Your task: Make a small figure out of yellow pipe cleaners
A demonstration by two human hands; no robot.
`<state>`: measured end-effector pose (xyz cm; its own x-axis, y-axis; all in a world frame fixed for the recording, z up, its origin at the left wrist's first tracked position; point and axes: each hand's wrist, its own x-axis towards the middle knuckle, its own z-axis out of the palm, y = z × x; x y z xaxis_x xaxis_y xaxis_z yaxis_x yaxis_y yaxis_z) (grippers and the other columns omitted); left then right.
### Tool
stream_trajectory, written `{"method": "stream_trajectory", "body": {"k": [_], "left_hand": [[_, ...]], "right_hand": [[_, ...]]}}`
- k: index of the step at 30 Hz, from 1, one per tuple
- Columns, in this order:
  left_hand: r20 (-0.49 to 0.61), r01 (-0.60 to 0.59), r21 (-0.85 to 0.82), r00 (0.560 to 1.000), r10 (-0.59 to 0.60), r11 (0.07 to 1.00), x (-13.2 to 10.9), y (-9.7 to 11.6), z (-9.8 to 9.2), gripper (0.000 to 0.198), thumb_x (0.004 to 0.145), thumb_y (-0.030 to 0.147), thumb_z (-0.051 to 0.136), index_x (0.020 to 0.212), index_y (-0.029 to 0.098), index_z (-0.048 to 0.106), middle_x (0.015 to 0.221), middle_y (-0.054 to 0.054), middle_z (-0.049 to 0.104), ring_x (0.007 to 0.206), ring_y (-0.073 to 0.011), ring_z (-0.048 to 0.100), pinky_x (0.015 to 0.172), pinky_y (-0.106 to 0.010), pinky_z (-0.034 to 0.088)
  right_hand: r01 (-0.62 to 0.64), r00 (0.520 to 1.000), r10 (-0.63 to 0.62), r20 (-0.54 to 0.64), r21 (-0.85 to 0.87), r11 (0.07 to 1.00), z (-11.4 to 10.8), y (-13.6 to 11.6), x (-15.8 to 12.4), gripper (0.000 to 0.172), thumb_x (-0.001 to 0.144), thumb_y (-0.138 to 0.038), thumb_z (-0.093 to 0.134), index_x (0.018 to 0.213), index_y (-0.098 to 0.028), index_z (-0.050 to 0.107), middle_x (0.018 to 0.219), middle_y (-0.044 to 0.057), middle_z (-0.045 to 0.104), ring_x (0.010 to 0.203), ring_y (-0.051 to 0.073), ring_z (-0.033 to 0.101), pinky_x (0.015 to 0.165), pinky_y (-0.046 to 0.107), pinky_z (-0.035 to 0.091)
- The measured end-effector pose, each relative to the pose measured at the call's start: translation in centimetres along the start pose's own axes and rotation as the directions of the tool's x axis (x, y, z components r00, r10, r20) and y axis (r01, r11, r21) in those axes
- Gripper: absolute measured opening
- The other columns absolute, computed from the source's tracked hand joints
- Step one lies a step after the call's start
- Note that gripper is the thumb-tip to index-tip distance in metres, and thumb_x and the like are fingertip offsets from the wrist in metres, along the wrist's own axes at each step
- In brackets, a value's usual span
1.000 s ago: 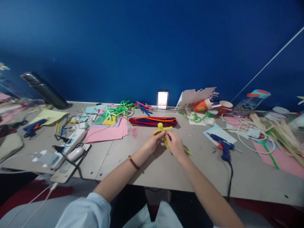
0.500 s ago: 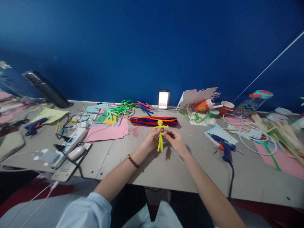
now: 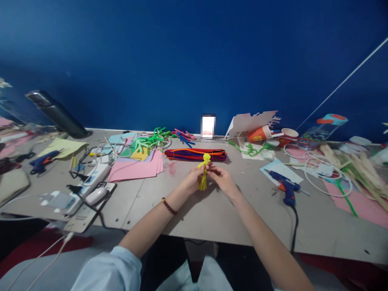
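A small yellow pipe-cleaner figure (image 3: 202, 184) with a round head, an arm and legs stands upright in front of me, above the table. My left hand (image 3: 192, 180) is closed around its middle from the left side. From the right, my right hand (image 3: 224, 180) pinches at the body with thumb and fingers together. The fingertips cover much of the torso, and the figure looks slightly blurred. Just behind it lies a long bundle of red, purple and orange pipe cleaners (image 3: 182, 154).
Pink paper sheets (image 3: 133, 171) and green pipe-cleaner pieces (image 3: 154, 137) lie left of the bundle. A blue glue gun (image 3: 286, 186) with a cable sits at right. A power strip (image 3: 91, 182) and dark flask (image 3: 59, 115) are at left; a phone (image 3: 208, 127) leans on the wall.
The yellow figure has turned in my fingers, so its arms no longer spread wide across the view and its head shifted slightly right. Both hands stay in nearly the same place.
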<state>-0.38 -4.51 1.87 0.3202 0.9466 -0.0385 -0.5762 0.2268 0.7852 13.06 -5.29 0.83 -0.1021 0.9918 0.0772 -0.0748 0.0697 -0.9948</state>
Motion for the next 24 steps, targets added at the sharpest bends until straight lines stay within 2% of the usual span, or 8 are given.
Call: {"method": "stream_trajectory", "body": {"k": [5,9,13,16,20,24], "left_hand": [[0.004,0.070,-0.024,0.998,-0.069,0.997,-0.2,0.2,0.5,0.024,0.062,0.035,0.078,0.067,0.015,0.064,0.082,-0.006,0.066,0.081,-0.0170,0.059,0.077,-0.026,0.042],[-0.020,0.098,-0.042,0.995,-0.098,0.994,-0.2,0.4,0.6,0.022,0.066,0.033,0.075,0.076,0.015,0.068,0.083,-0.007,0.067,0.082,-0.0177,0.060,0.080,-0.028,0.043],[-0.024,0.156,-0.065,0.987,-0.158,0.986,-0.2,0.4,0.7,0.025,0.070,0.038,0.069,0.082,0.016,0.069,0.084,-0.007,0.067,0.080,-0.0181,0.061,0.075,-0.029,0.045],[-0.048,0.115,-0.041,0.992,-0.117,0.993,-0.1,0.3,0.7,0.021,0.068,0.036,0.071,0.079,0.018,0.069,0.083,-0.005,0.067,0.077,-0.0167,0.060,0.070,-0.027,0.045],[-0.105,0.026,0.024,0.994,-0.023,0.999,0.1,-0.3,0.3,0.021,0.062,0.030,0.079,0.074,0.018,0.065,0.080,-0.002,0.065,0.070,-0.0125,0.058,0.067,-0.025,0.045],[-0.183,-0.009,0.108,0.983,0.029,0.994,0.4,-0.6,-0.2,0.020,0.061,0.028,0.080,0.072,0.018,0.066,0.074,-0.001,0.064,0.065,-0.0101,0.056,0.064,-0.024,0.045]], "right_hand": [[-0.001,1.000,0.000,-0.024,-0.031,1.000,-0.1,0.4,0.0,0.036,0.065,-0.050,0.070,0.084,-0.019,0.072,0.075,0.002,0.068,0.071,0.017,0.061,0.061,0.028,0.049],[-0.019,0.999,0.017,-0.030,-0.049,0.999,0.1,0.8,0.0,0.041,0.066,-0.053,0.068,0.088,-0.019,0.073,0.072,0.002,0.068,0.068,0.017,0.061,0.057,0.028,0.048],[-0.041,0.997,0.042,-0.067,0.017,0.999,0.2,0.8,0.1,0.039,0.064,-0.050,0.070,0.087,-0.018,0.072,0.079,0.003,0.070,0.069,0.017,0.063,0.062,0.029,0.050],[-0.038,0.995,0.040,-0.093,0.018,0.999,0.0,0.5,0.1,0.035,0.065,-0.049,0.069,0.082,-0.018,0.072,0.077,0.004,0.071,0.070,0.018,0.065,0.067,0.031,0.052],[0.022,0.990,-0.035,-0.137,-0.097,0.995,-0.1,0.2,-0.2,0.029,0.069,-0.044,0.066,0.083,-0.018,0.072,0.082,0.005,0.072,0.078,0.021,0.065,0.075,0.036,0.052],[0.164,0.967,-0.222,-0.129,-0.354,0.921,0.0,-0.1,-0.7,0.022,0.077,-0.038,0.061,0.083,-0.020,0.071,0.084,0.006,0.071,0.079,0.022,0.064,0.075,0.037,0.051]]}}
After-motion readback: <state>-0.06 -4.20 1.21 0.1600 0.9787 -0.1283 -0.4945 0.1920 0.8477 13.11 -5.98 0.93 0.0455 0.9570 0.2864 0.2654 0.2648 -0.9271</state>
